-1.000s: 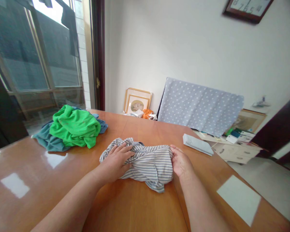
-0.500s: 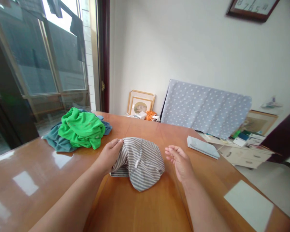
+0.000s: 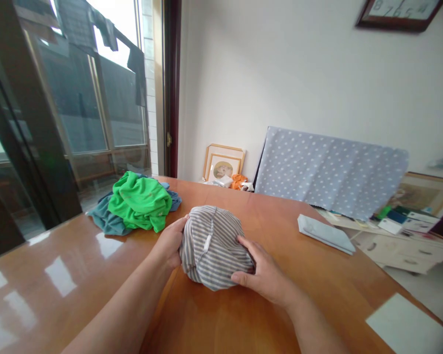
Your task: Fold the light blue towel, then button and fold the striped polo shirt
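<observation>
Glossy brown wood forms the bench (image 3: 214, 329), its surface catching bright window reflections on the left side. At the near right corner lies a pale sheet (image 3: 406, 324), flat and partly cut off by the picture's edge.

Both forearms reach over the bench from its near side to a striped cloth (image 3: 221, 250), which sits bunched into a rounded bundle in the middle of the bench, between the hands. Grey and white stripes run across it, and a small white tag (image 3: 207, 243) shows on top. The left hand (image 3: 174, 241) grips the bundle's left edge, thumb near the top, with most of its fingers hidden by the cloth. The right hand (image 3: 260, 268) is spread, thumb and forefinger wide apart, both touching the bundle's right side.

Farther right, a folded light-blue cloth (image 3: 325, 234) lies by the bench's edge. To the left, a bright green garment (image 3: 140, 201) is heaped over a blue-green one (image 3: 110, 216).

Beyond the bench, a framed picture (image 3: 224, 167) leans by the wall, near a polka-dot cover (image 3: 328, 172). A white cabinet (image 3: 402, 253) with drawers stands at right. A wall clock (image 3: 400, 14) hangs above, partly cropped; dark clothes (image 3: 136, 73) hang behind the glass at left.
</observation>
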Demonstrator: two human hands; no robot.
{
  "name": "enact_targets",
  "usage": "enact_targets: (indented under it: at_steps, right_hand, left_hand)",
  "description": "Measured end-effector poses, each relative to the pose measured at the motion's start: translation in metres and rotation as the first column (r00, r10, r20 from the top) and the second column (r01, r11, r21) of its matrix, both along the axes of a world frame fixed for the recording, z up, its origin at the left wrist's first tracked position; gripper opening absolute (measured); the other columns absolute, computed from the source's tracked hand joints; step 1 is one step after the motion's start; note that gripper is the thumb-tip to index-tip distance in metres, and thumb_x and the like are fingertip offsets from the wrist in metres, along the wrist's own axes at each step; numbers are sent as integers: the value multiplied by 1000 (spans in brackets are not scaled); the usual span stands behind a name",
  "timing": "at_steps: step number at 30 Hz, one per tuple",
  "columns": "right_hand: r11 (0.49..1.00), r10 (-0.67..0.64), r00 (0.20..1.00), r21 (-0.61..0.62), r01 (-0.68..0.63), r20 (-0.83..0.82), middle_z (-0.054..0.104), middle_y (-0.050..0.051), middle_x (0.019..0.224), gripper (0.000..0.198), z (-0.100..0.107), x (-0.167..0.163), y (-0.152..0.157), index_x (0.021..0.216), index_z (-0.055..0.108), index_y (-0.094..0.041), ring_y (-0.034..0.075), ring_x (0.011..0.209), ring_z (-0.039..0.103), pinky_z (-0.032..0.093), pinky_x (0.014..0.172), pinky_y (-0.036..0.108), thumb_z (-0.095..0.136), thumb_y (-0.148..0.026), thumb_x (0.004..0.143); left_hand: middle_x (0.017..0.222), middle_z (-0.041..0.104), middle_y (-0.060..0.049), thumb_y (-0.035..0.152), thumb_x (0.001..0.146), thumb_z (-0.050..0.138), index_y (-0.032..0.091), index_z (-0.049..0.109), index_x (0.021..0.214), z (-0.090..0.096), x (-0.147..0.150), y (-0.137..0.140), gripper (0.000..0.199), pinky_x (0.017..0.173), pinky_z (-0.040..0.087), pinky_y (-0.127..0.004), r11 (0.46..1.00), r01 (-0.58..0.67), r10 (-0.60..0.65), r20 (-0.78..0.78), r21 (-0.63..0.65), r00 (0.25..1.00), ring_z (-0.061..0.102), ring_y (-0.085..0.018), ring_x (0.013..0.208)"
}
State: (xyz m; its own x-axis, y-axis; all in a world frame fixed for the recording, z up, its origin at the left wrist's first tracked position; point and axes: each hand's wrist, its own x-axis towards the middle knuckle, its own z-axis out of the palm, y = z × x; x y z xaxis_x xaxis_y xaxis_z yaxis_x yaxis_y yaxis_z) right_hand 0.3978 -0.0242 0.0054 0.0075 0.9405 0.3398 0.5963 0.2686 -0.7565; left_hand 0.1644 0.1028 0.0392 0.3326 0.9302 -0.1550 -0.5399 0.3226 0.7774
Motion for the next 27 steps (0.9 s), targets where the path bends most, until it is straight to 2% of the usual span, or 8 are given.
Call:
enact_targets:
  at_steps: [4, 7, 11, 14, 18, 23, 25, 27]
  right_hand:
    - [999, -15, 1000, 47, 16, -4, 68, 7, 118, 21, -3, 0, 6, 97, 75, -26, 27, 113, 60, 44, 99, 43, 69, -42, 85]
    - [998, -58, 952, -14, 57, -302, 71, 3, 90, 26, 1, 2, 7, 85, 71, -24, 22, 86, 64, 48, 79, 35, 61, -48, 91]
    - [991, -130, 648, -82, 103, -750, 71, 0, 82, 28, 10, 10, 6, 88, 68, -23, 19, 75, 63, 48, 69, 30, 72, -50, 82]
    - [991, -127, 488, -88, 103, -863, 73, 1, 85, 27, 13, 18, 7, 85, 68, -22, 21, 80, 66, 51, 73, 32, 79, -45, 74]
    - [988, -147, 389, -115, 105, -910, 74, -1, 84, 21, 11, 25, 11, 82, 68, -23, 23, 83, 69, 54, 76, 35, 78, -40, 73]
    - [980, -194, 422, -160, 115, -886, 76, 4, 87, 30, 11, 25, 11, 85, 70, -22, 28, 85, 71, 55, 75, 41, 67, -52, 79]
    - [977, -210, 440, -177, 116, -873, 77, 6, 87, 35, 14, 25, 11, 85, 71, -22, 29, 86, 71, 56, 75, 42, 64, -56, 79]
    - [976, -216, 419, -191, 102, -882, 77, 6, 89, 33, 16, 26, 10, 86, 72, -22, 29, 88, 71, 56, 75, 42, 65, -54, 79]
  left_hand:
    - [81, 77, -8, 29, 87, 63, 14, 70, 97, 3, 1, -2, 20, 72, 61, -35, 994, 61, -56, 60, -89, 997, 74, -23, 72]
    - [82, 78, -8, 28, 87, 62, 14, 70, 102, 4, 3, -3, 21, 74, 62, -37, 986, 96, -82, 100, -138, 992, 75, -24, 73]
    - [86, 79, -9, 27, 90, 59, 14, 69, 105, 1, 5, -2, 23, 79, 62, -39, 973, 132, -107, 136, -190, 985, 76, -25, 76]
    - [87, 79, -10, 31, 91, 57, 14, 70, 103, -4, 7, 0, 24, 81, 61, -40, 963, 158, -135, 120, -218, 984, 76, -26, 76]
    - [83, 78, -9, 38, 88, 62, 15, 70, 95, -14, 9, 2, 25, 76, 60, -39, 958, 183, -176, 51, -221, 983, 74, -26, 72]
    - [77, 73, -4, 44, 74, 76, 16, 67, 85, -23, 8, 4, 32, 71, 53, -33, 998, -50, 57, -180, 45, 982, 68, -21, 71]
    - [76, 69, -2, 47, 73, 76, 17, 65, 85, -23, 7, 4, 34, 71, 50, -30, 962, -140, 206, -290, 234, 935, 65, -20, 74]
    - [78, 67, -1, 46, 77, 72, 19, 63, 89, -20, 5, 1, 31, 74, 48, -30, 875, -205, 388, -384, 438, 838, 62, -20, 77]
